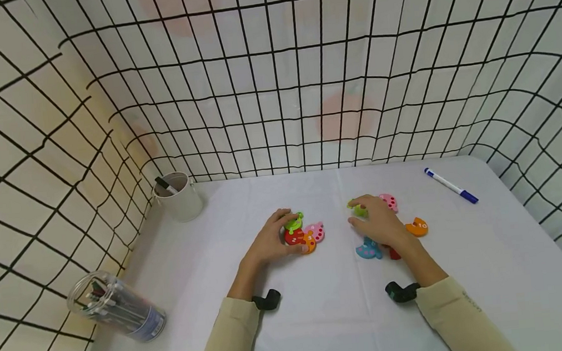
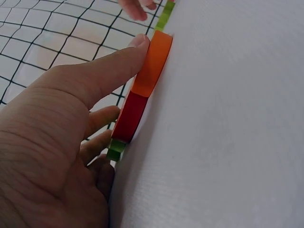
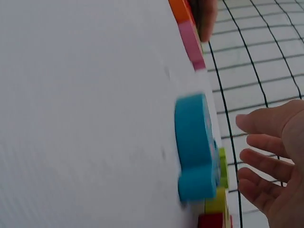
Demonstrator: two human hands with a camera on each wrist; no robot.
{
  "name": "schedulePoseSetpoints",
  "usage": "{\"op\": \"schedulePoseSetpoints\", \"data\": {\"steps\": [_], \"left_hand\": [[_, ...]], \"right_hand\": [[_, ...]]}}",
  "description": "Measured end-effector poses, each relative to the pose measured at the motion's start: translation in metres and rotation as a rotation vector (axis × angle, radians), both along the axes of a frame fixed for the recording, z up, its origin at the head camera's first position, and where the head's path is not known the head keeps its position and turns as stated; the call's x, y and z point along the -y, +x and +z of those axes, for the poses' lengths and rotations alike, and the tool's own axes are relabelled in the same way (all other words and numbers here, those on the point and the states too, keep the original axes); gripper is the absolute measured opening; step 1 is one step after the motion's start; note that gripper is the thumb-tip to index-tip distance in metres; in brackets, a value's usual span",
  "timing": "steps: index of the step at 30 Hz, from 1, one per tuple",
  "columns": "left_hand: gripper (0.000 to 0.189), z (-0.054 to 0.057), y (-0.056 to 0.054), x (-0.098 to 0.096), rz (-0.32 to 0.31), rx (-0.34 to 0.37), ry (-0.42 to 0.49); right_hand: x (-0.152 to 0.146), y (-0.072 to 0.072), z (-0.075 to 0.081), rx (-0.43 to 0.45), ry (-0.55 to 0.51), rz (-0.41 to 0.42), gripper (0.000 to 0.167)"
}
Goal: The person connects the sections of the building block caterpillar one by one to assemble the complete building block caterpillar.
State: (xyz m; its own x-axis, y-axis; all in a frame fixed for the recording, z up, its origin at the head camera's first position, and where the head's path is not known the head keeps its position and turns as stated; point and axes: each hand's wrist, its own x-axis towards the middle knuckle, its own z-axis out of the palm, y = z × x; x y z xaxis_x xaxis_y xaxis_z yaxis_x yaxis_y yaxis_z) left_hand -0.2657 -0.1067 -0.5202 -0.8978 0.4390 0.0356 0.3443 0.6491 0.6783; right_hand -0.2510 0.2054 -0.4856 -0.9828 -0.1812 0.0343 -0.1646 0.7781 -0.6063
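Observation:
My left hand [image 1: 269, 242] curls about a cluster of flat animal-shaped blocks: a green frog [image 1: 293, 224], a red one [image 1: 293, 237], an orange one [image 1: 310, 244] and a pink spotted one [image 1: 317, 231]. In the left wrist view the thumb presses the edge of the orange block [image 2: 154, 64], with fingers behind the red block [image 2: 129, 118]. My right hand [image 1: 377, 220] hovers with loosely bent fingers over a second group. Around it lie green [image 1: 359, 211], pink [image 1: 389, 201], blue [image 1: 367, 249], red [image 1: 395, 253] and orange [image 1: 417, 227] blocks. Nothing is between its fingers in the right wrist view.
A blue-capped marker [image 1: 451, 185] lies at the back right of the white table [image 1: 323, 316]. At the left stand a white bucket [image 1: 183, 203] holding a marker and a tilted-looking clear jar [image 1: 127, 311] of pens. A black-gridded white curtain [image 1: 252, 77] surrounds the table.

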Motion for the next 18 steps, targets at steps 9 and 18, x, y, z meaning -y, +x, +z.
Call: {"op": "schedulePoseSetpoints", "data": {"steps": [9, 18], "left_hand": [[0.076, 0.001, -0.002, 0.0, -0.028, -0.007, 0.011], [0.074, 0.0, -0.003, 0.0, -0.036, -0.023, 0.003]], "right_hand": [[-0.018, -0.014, -0.007, 0.049, 0.07, -0.017, 0.055], [-0.017, -0.017, -0.011, 0.059, 0.057, -0.038, 0.047]]}}
